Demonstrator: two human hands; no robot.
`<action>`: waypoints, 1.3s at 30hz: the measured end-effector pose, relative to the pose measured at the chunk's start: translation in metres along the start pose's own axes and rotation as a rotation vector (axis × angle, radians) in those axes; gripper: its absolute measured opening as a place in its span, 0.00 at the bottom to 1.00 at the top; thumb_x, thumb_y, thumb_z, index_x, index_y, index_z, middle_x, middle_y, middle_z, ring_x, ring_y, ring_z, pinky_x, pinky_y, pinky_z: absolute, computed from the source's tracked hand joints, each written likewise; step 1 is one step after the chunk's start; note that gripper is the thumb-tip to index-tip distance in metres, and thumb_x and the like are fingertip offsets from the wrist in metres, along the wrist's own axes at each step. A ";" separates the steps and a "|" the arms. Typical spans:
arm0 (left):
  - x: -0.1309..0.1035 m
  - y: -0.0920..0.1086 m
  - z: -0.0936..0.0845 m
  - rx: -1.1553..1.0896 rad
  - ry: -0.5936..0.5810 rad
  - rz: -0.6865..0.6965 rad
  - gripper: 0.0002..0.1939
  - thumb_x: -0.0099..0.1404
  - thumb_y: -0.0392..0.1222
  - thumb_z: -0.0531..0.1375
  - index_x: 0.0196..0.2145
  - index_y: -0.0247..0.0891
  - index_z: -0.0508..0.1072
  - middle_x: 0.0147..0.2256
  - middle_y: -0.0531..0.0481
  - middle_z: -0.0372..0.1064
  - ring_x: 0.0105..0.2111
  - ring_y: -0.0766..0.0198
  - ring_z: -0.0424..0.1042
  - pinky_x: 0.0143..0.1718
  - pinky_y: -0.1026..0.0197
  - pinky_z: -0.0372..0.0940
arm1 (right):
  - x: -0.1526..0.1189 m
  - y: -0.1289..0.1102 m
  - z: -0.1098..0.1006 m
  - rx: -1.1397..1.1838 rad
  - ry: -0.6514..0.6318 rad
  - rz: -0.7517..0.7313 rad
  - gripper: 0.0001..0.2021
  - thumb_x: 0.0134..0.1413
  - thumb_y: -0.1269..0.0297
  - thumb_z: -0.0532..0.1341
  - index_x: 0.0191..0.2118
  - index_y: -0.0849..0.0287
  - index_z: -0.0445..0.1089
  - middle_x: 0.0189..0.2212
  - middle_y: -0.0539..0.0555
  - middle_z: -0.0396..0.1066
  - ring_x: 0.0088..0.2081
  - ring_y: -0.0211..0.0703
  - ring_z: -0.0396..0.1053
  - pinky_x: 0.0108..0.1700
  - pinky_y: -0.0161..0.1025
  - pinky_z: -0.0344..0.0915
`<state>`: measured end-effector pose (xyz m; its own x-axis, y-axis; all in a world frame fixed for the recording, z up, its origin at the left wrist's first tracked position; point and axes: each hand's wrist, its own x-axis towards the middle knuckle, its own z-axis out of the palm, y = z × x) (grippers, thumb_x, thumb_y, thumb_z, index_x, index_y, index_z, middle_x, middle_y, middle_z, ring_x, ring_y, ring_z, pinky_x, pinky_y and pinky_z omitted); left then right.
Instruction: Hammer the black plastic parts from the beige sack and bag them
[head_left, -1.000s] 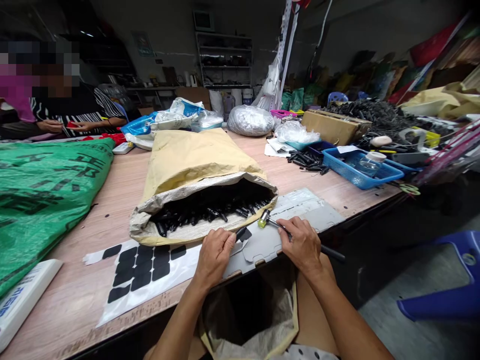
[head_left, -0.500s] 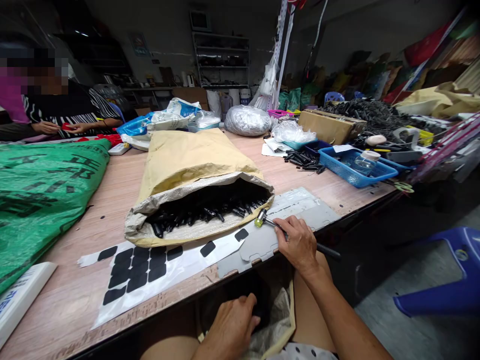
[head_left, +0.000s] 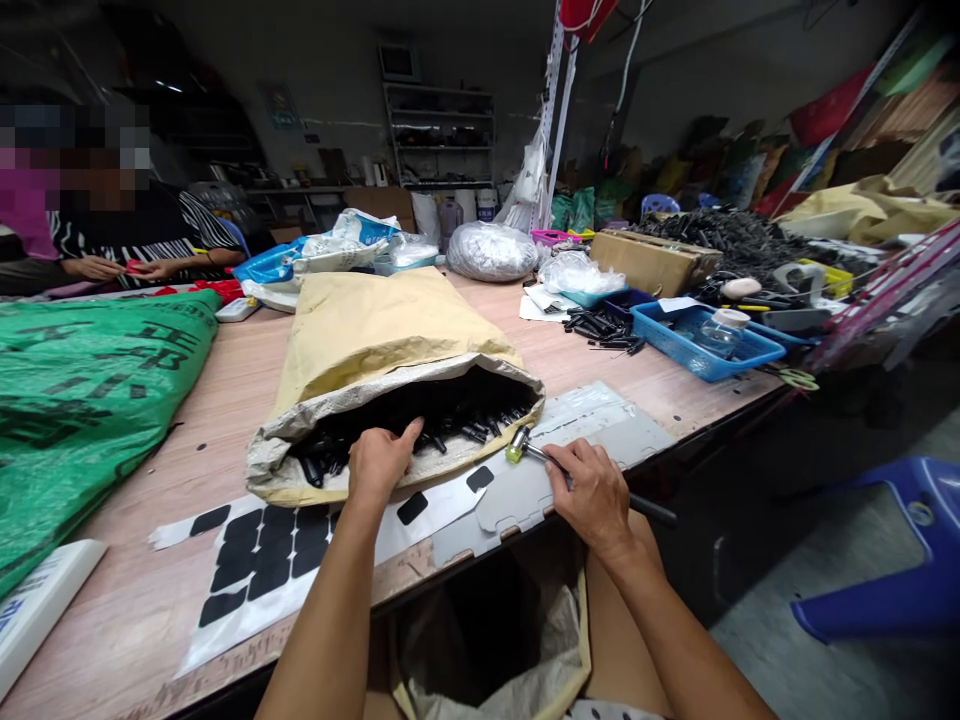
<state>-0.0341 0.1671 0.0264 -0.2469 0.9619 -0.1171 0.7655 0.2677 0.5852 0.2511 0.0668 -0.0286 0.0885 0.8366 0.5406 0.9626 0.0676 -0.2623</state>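
My right hand (head_left: 592,495) is closed around the dark handle of a small hammer (head_left: 517,443) with a metal head and a yellow-green face. The hammer lies over a grey board (head_left: 592,430) at the table edge. My left hand (head_left: 381,462) reaches into the mouth of a tan woven sack (head_left: 397,310), among slim black tube-like parts (head_left: 469,432). Its thumb stands apart; the other fingertips are hidden. A white sheet with black rounded-square stickers (head_left: 274,550) lies partly under my left forearm. In my lap, a second sack (head_left: 566,640) gapes open, dark inside.
A green woven bag (head_left: 97,380) and a white box (head_left: 45,610) lie on the left. A blue basket (head_left: 705,360) holds a jar, with loose black parts nearby. At far left a person handles something red. A blue stool (head_left: 892,570) stands right.
My left hand has moved up and forward from the lap sack into the mouth of the tan sack on the table. My right hand still holds the hammer in nearly the same place.
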 end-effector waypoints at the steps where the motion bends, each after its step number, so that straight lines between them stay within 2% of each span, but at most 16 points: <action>1: 0.004 -0.002 0.001 -0.044 -0.021 -0.018 0.30 0.62 0.65 0.56 0.14 0.40 0.69 0.15 0.45 0.68 0.19 0.58 0.67 0.26 0.59 0.58 | 0.000 0.000 0.000 0.001 0.003 -0.002 0.11 0.63 0.65 0.60 0.48 0.49 0.76 0.36 0.52 0.71 0.40 0.46 0.63 0.42 0.41 0.54; 4: 0.001 -0.007 -0.002 -0.142 -0.050 -0.027 0.24 0.61 0.59 0.57 0.17 0.39 0.72 0.15 0.48 0.68 0.17 0.61 0.65 0.23 0.61 0.57 | 0.000 0.000 -0.001 0.002 0.008 0.000 0.11 0.63 0.65 0.60 0.48 0.50 0.76 0.36 0.52 0.71 0.40 0.47 0.63 0.42 0.41 0.55; 6: -0.009 -0.008 -0.008 -0.114 -0.015 -0.001 0.21 0.60 0.57 0.58 0.18 0.39 0.72 0.16 0.49 0.69 0.18 0.62 0.65 0.23 0.61 0.56 | 0.000 0.000 -0.001 0.001 0.004 0.000 0.11 0.63 0.65 0.60 0.48 0.50 0.76 0.36 0.53 0.71 0.40 0.47 0.63 0.42 0.41 0.54; 9: -0.032 -0.007 -0.016 -0.054 0.079 0.103 0.19 0.58 0.56 0.61 0.19 0.40 0.73 0.18 0.51 0.70 0.20 0.62 0.66 0.25 0.62 0.55 | 0.000 0.000 -0.001 -0.004 -0.005 0.000 0.11 0.63 0.65 0.60 0.48 0.49 0.76 0.36 0.53 0.71 0.40 0.47 0.63 0.42 0.41 0.54; 11: -0.048 -0.005 -0.017 -0.102 0.035 0.212 0.20 0.59 0.58 0.61 0.21 0.40 0.74 0.18 0.53 0.69 0.21 0.63 0.65 0.24 0.63 0.54 | 0.000 0.000 -0.001 -0.005 -0.007 0.005 0.11 0.63 0.65 0.60 0.48 0.49 0.76 0.36 0.52 0.71 0.40 0.47 0.63 0.42 0.41 0.54; 14: -0.064 -0.005 -0.008 -0.160 -0.158 0.383 0.19 0.60 0.59 0.61 0.25 0.40 0.75 0.20 0.53 0.69 0.21 0.64 0.64 0.24 0.63 0.53 | 0.000 0.001 0.000 0.000 -0.002 0.005 0.11 0.63 0.65 0.60 0.48 0.49 0.76 0.36 0.52 0.71 0.40 0.46 0.63 0.41 0.41 0.53; 16: -0.069 -0.006 0.001 -0.049 -0.215 0.454 0.16 0.61 0.56 0.61 0.27 0.41 0.76 0.20 0.53 0.69 0.22 0.64 0.64 0.26 0.63 0.53 | 0.000 0.001 0.000 0.005 0.002 0.001 0.11 0.63 0.65 0.60 0.48 0.49 0.76 0.36 0.53 0.71 0.39 0.46 0.63 0.41 0.41 0.53; 20: -0.075 -0.008 0.015 0.183 -0.140 0.523 0.09 0.63 0.50 0.62 0.34 0.43 0.76 0.26 0.53 0.72 0.28 0.61 0.69 0.30 0.62 0.54 | 0.000 0.002 0.000 0.003 0.002 0.003 0.11 0.63 0.65 0.61 0.48 0.48 0.76 0.36 0.52 0.71 0.40 0.46 0.63 0.41 0.41 0.53; 24: -0.078 -0.009 0.030 0.084 -0.056 0.653 0.11 0.64 0.49 0.63 0.43 0.43 0.74 0.40 0.49 0.73 0.39 0.57 0.72 0.38 0.60 0.61 | -0.001 0.001 0.000 0.002 0.002 0.003 0.11 0.63 0.65 0.60 0.48 0.49 0.76 0.36 0.52 0.71 0.40 0.46 0.63 0.41 0.41 0.54; 26: -0.078 -0.010 0.038 0.028 -0.019 0.639 0.12 0.65 0.49 0.63 0.44 0.43 0.74 0.39 0.49 0.72 0.40 0.56 0.71 0.40 0.59 0.63 | -0.001 0.000 0.000 0.009 0.008 0.001 0.11 0.63 0.65 0.60 0.48 0.49 0.76 0.36 0.52 0.71 0.40 0.46 0.63 0.42 0.41 0.54; 30: -0.075 -0.012 0.049 -0.011 0.024 0.587 0.14 0.66 0.51 0.63 0.46 0.45 0.77 0.32 0.51 0.70 0.36 0.57 0.71 0.39 0.58 0.63 | -0.001 0.000 0.000 0.004 0.017 0.001 0.11 0.63 0.65 0.60 0.48 0.50 0.76 0.36 0.53 0.71 0.40 0.46 0.63 0.42 0.41 0.54; 35: -0.074 -0.016 0.049 -0.086 0.004 0.575 0.10 0.66 0.49 0.62 0.42 0.45 0.79 0.33 0.51 0.69 0.35 0.60 0.71 0.36 0.60 0.62 | 0.000 0.004 0.000 0.038 0.013 -0.022 0.11 0.64 0.65 0.59 0.47 0.51 0.76 0.36 0.53 0.72 0.41 0.47 0.65 0.43 0.41 0.58; 39: -0.076 -0.018 0.047 -0.120 -0.001 0.630 0.07 0.66 0.46 0.63 0.40 0.43 0.77 0.36 0.51 0.70 0.38 0.60 0.71 0.38 0.60 0.62 | -0.003 -0.001 -0.006 0.246 0.046 -0.067 0.14 0.69 0.65 0.54 0.52 0.53 0.75 0.38 0.54 0.74 0.42 0.45 0.70 0.46 0.40 0.64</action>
<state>-0.0009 0.0923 -0.0128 0.2286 0.9330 0.2780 0.6917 -0.3566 0.6280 0.2518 0.0609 -0.0254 0.0436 0.8006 0.5976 0.8759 0.2571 -0.4084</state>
